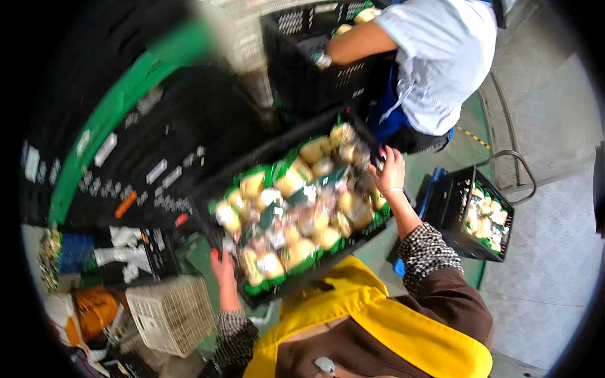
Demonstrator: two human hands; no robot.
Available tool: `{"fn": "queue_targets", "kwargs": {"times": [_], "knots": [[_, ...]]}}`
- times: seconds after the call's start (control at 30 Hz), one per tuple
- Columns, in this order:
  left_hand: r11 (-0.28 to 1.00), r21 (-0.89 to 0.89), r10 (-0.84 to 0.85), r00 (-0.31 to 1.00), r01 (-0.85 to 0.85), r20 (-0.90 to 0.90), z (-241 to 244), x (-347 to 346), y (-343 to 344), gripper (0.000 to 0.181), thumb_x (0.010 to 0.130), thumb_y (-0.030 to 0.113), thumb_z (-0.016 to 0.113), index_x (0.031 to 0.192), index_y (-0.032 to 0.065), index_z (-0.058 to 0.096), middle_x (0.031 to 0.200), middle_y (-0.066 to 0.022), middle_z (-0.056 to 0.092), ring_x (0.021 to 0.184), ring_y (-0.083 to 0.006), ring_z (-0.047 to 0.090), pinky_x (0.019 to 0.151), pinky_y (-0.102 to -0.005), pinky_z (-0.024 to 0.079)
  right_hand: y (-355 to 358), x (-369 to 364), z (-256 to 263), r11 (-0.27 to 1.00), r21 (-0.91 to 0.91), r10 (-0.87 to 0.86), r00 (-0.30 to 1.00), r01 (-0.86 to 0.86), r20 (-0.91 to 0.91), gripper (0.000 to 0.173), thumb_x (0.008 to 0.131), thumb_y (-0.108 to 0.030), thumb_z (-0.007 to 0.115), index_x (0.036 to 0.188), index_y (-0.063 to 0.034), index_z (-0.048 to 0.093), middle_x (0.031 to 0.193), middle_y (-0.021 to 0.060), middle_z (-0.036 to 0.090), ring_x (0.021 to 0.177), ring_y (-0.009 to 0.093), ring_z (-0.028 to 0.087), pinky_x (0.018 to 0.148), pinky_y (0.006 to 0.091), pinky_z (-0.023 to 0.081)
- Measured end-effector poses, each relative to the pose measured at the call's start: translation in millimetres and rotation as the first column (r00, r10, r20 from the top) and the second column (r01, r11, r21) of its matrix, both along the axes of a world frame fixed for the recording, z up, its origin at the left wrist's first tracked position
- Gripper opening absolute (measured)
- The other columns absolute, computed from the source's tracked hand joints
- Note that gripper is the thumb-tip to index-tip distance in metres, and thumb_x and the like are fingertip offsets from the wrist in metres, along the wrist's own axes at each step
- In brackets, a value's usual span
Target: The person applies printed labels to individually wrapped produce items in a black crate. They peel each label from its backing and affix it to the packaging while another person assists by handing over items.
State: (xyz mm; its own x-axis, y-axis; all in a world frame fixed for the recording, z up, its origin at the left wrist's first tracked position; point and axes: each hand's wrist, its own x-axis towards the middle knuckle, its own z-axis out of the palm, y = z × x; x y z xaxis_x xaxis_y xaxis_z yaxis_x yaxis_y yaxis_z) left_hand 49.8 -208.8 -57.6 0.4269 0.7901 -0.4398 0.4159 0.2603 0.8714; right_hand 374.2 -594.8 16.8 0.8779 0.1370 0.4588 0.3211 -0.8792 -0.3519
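Observation:
A black plastic crate (pixel 302 283) is held in front of my body, tilted in view. Inside it lie several film-wrapped packs of pale, rounded produce (pixel 302 248) on green trays; blur leaves the exact kind unclear. Some packs carry dark green labels and white stickers. My left hand (pixel 224 271) grips the crate's near left end, thumb up on the rim. At the opposite end, my right hand (pixel 391 171) grasps the rim, its fingers partly hidden by the crate wall.
Ahead, a person in a light shirt (pixel 439 61) reaches into another black crate (pixel 312 80). Stacked black crates (pixel 156 175) rise at left. A beige crate (pixel 170 314) sits lower left. To the right, a black crate of packs (pixel 487 217) is near a curved metal handle (pixel 524 172).

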Motion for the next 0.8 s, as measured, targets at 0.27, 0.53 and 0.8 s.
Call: {"fn": "queue_targets", "kwargs": {"times": [0.27,0.53,0.8], "knots": [[0.994,-0.018,-0.109,0.984,0.107,-0.14,-12.7,-10.2,34.7,0.042,0.093,0.031,0.054,0.058,0.0095,0.047,0.046,-0.0032,0.044,0.041,-0.0177,0.044,0.043,-0.0342,0.036,-49.8,108.6,-72.5,0.803,0.589,0.559,0.23,0.092,-0.797,0.044,0.079,-0.044,0.069,0.068,-0.0034,0.058,0.06,0.005,0.056,0.049,0.016,0.05,0.045,0.0321,0.039],[0.859,-0.438,-0.379,0.904,0.264,-0.199,21.6,12.5,20.7,0.047,0.098,0.036,0.041,0.056,0.0154,0.037,0.053,-0.0001,0.034,0.048,-0.0175,0.034,0.045,-0.034,0.032,-107.5,-7.1,-20.4,0.908,0.418,0.376,0.495,-0.028,-0.783,0.053,0.081,-0.048,0.059,0.083,0.0042,0.063,0.086,0.0255,0.062,0.083,0.038,0.061,0.074,0.0439,0.047],[0.925,-0.21,-0.376,0.844,0.317,-0.383,1.4,59.4,-43.9,0.033,0.095,0.024,0.051,0.069,0.0055,0.051,0.054,-0.0056,0.048,0.048,-0.0193,0.047,0.046,-0.035,0.042,-262.8,-95.6,-17.3,0.866,0.29,0.025,0.546,0.406,-0.837,0.046,0.078,-0.045,0.063,0.079,0.0016,0.061,0.078,0.0229,0.063,0.074,0.036,0.062,0.07,0.0432,0.048]]}}
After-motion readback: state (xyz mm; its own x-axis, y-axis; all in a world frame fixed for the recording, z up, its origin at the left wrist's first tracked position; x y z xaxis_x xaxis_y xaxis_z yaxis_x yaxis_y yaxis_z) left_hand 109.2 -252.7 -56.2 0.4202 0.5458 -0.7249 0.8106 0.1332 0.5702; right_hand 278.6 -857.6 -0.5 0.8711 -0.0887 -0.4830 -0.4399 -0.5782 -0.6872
